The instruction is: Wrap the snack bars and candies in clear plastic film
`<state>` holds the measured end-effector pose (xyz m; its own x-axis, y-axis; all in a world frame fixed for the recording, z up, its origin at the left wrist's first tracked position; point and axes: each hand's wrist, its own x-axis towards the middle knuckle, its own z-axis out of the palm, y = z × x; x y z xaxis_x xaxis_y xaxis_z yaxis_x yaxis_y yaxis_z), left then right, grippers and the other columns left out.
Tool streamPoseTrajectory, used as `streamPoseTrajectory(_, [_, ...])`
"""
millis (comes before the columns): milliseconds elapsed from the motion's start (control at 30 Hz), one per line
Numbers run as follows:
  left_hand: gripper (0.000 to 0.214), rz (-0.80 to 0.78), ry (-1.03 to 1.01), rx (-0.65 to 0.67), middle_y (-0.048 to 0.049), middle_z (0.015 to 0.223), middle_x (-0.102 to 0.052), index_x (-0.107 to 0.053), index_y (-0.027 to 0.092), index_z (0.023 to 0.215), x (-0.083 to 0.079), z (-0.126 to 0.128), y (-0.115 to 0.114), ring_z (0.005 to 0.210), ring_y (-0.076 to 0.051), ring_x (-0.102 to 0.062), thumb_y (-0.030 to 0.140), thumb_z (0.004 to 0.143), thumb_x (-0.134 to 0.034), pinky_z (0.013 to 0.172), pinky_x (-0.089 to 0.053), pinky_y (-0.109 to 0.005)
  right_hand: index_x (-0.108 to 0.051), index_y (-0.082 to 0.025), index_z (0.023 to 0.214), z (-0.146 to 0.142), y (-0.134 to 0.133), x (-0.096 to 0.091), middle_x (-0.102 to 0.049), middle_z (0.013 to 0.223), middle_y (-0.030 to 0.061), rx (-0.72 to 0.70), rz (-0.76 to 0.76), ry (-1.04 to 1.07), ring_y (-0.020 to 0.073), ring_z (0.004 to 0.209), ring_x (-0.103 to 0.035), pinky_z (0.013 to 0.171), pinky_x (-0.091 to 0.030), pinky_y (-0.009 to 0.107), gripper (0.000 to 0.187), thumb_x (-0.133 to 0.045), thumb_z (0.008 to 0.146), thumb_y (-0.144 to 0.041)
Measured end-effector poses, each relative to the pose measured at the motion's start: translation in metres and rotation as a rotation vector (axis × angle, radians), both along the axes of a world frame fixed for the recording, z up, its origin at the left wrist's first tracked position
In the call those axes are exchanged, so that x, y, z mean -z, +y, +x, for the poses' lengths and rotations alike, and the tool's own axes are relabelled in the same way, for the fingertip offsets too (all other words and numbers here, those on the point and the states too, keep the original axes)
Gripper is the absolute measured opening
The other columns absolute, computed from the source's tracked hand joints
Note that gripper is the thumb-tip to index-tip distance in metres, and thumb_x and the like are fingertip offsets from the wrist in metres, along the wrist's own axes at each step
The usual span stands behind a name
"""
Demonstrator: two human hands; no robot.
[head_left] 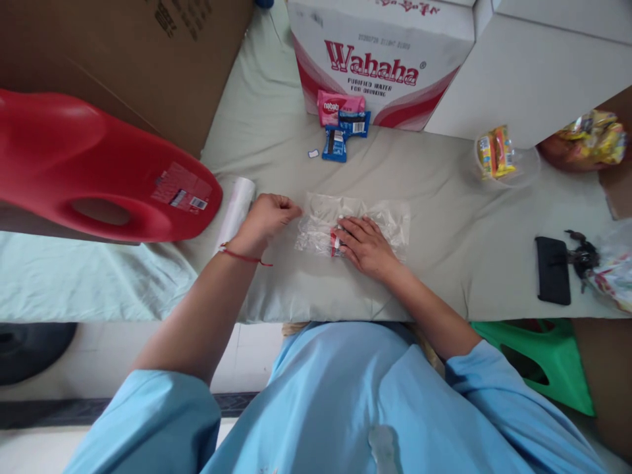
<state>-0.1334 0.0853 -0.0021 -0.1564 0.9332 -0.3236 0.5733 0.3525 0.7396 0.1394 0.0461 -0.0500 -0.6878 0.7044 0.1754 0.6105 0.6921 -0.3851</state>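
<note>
Pale cloth covers the worktop (434,210) in front of you, with a Wahaha carton (380,72) at its far side and a tall red container (162,184) to your left. Between your two hands spreads a clear plastic bag (390,230), its long axis running left to right across your body. Your right hand (368,250) is the nearer to the small red-and-dark packet (334,242): its fingers lie right over the packet, leaving only part showing, so you cannot tell its long axis or whether it sits inside the film. From your left hand (270,217), the packet lies to the right and slightly toward you, apart from the fingertips. Your left thumb and forefinger come together at the bag's left edge; whether they pinch any film you cannot tell. Your right fingers lie flat and slightly spread, pressed over bag and packet rather than closed around either. A whitish roll (236,210) lies just beside your left wrist.
</note>
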Motion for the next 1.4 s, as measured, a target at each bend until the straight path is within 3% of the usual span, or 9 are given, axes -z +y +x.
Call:
streamPoseTrajectory(200, [0.05, -0.122, 0.267, 0.122, -0.001, 0.051, -0.046, -0.069, 0.018, 0.062, -0.01, 0.022, 0.01, 0.06, -0.019, -0.048, 0.06, 0.088, -0.065, 0.061, -0.029, -0.034, -0.061, -0.024, 0.152, -0.001, 0.0, -0.002, -0.053, 0.163, 0.0109, 0.005, -0.001, -0.008, 0.0279, 0.154, -0.042, 0.13, -0.027, 0.056, 0.045, -0.048, 0.111, -0.037])
streamPoseTrajectory(333, [0.037, -0.169, 0.339, 0.189, 0.0003, 0.054, -0.045, -0.064, 0.016, 0.061, -0.014, 0.031, 0.017, 0.065, -0.017, -0.048, 0.043, 0.086, -0.07, 0.065, -0.029, -0.033, -0.062, -0.022, 0.151, -0.001, -0.001, -0.002, -0.054, 0.162, 0.0104, 0.008, 0.033, -0.017, 0.0279, 0.153, -0.043, 0.13, -0.028, 0.054, 0.045, -0.047, 0.111, -0.039])
streamPoseTrajectory(433, [0.026, -0.166, 0.27, 0.163, 0.0024, 0.052, -0.042, -0.06, 0.019, 0.06, -0.014, 0.029, 0.017, 0.061, -0.015, -0.043, 0.031, 0.081, -0.069, 0.063, -0.027, -0.032, -0.062, -0.022, 0.151, 0.0, -0.001, -0.002, -0.055, 0.161, 0.01, 0.009, 0.049, -0.019, 0.0276, 0.152, -0.044, 0.131, -0.027, 0.053, 0.045, -0.046, 0.112, -0.039])
streamPoseTrajectory(600, [0.024, -0.141, 0.102, 0.11, 0.0044, 0.054, -0.041, -0.056, 0.019, 0.061, -0.014, 0.022, 0.011, 0.057, -0.011, -0.033, 0.03, 0.08, -0.066, 0.058, -0.026, -0.03, -0.06, -0.022, 0.152, 0.0, -0.001, -0.001, -0.054, 0.162, 0.0099, 0.005, 0.044, -0.022, 0.0275, 0.153, -0.043, 0.13, -0.027, 0.053, 0.046, -0.047, 0.111, -0.038])
streamPoseTrajectory(933, [0.017, -0.103, -0.143, -0.016, 0.0029, 0.056, -0.044, -0.06, 0.019, 0.061, -0.01, 0.01, 0.015, 0.057, -0.012, -0.037, 0.031, 0.068, -0.07, 0.054, -0.026, -0.026, -0.06, -0.024, 0.153, 0.0, -0.001, -0.001, -0.05, 0.166, 0.0087, -0.001, 0.03, -0.012, 0.0272, 0.154, -0.042, 0.131, -0.026, 0.054, 0.046, -0.047, 0.111, -0.037])
streamPoseTrajectory(1167, [0.017, -0.125, -0.193, -0.053, 0.002, 0.058, -0.046, -0.057, 0.019, 0.059, -0.017, 0.017, 0.015, 0.058, -0.012, -0.037, 0.028, 0.068, -0.069, 0.056, -0.028, -0.027, -0.058, -0.026, 0.154, 0.0, -0.001, -0.001, -0.049, 0.166, 0.0087, 0.002, 0.005, -0.006, 0.0274, 0.155, -0.041, 0.131, -0.026, 0.055, 0.046, -0.048, 0.111, -0.037])
streamPoseTrajectory(1400, [0.019, -0.075, -0.119, -0.111, 0.0027, 0.06, -0.04, -0.058, 0.021, 0.065, -0.025, 0.001, 0.019, 0.058, -0.012, -0.033, 0.032, 0.077, -0.067, 0.058, -0.026, -0.028, -0.06, -0.025, 0.153, 0.0, 0.0, 0.0, -0.053, 0.163, 0.0093, 0.006, -0.006, -0.003, 0.0268, 0.155, -0.041, 0.131, -0.025, 0.053, 0.045, -0.049, 0.111, -0.037])
